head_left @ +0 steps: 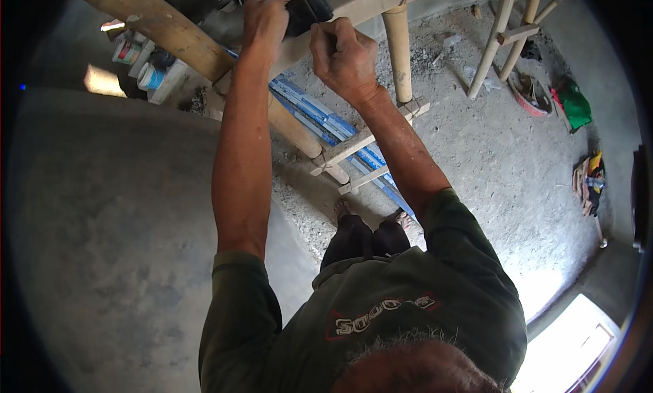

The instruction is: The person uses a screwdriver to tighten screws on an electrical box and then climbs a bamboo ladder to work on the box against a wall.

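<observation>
Both hands are raised at the top of the view beside a black, box-like object whose kind I cannot make out. My left hand is closed at its left side, its fingertips partly cut off by the picture's edge. Just below its right end, my right hand is curled with thumb and fingers pressed together; whatever they pinch is hidden. Behind the hands runs a pale wooden beam, resting on a bamboo post.
A thick bamboo pole slants at upper left, near paint buckets. Blue strips lie under the scaffold's wooden rungs. Another wooden trestle, a round basin and a green bag are at right.
</observation>
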The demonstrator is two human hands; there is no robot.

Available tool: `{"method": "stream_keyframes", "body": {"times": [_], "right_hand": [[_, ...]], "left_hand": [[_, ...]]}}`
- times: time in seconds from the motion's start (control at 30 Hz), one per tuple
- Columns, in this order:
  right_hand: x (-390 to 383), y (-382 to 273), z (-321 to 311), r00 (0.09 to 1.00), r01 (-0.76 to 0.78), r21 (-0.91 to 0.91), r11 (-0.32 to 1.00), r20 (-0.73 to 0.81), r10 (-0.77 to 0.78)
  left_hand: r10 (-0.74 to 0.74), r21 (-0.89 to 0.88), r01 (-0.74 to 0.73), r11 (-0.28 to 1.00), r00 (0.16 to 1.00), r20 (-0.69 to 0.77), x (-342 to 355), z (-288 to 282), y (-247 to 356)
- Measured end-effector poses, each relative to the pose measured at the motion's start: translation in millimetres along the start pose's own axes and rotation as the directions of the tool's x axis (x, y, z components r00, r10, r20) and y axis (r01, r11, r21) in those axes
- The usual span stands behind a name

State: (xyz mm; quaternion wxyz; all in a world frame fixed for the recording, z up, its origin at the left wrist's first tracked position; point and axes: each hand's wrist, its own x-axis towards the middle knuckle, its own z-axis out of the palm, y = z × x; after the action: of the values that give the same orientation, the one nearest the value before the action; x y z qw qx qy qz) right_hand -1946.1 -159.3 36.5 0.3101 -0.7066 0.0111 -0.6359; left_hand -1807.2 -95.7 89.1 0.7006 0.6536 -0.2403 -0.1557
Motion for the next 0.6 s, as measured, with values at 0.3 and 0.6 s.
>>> {"method": "stream_keyframes", "body": {"times": [0.3,0.6], "right_hand": [[-15.2,-9.4,-12.9,0.981,-0.176,0.065,0.982,0.089,0.170],[-8.0,-0.3,-27.0,0.964,-0.109,0.061,0.992,0.251,0.091]], "left_hand": [[0.177,0.376,-0.125,0.918,0.978,-0.109,-2.8,-3.2,-1.0],[0.272,0.354,-0.241,0.904,0.962,-0.038,0.1,-5.9,-4.3]]}}
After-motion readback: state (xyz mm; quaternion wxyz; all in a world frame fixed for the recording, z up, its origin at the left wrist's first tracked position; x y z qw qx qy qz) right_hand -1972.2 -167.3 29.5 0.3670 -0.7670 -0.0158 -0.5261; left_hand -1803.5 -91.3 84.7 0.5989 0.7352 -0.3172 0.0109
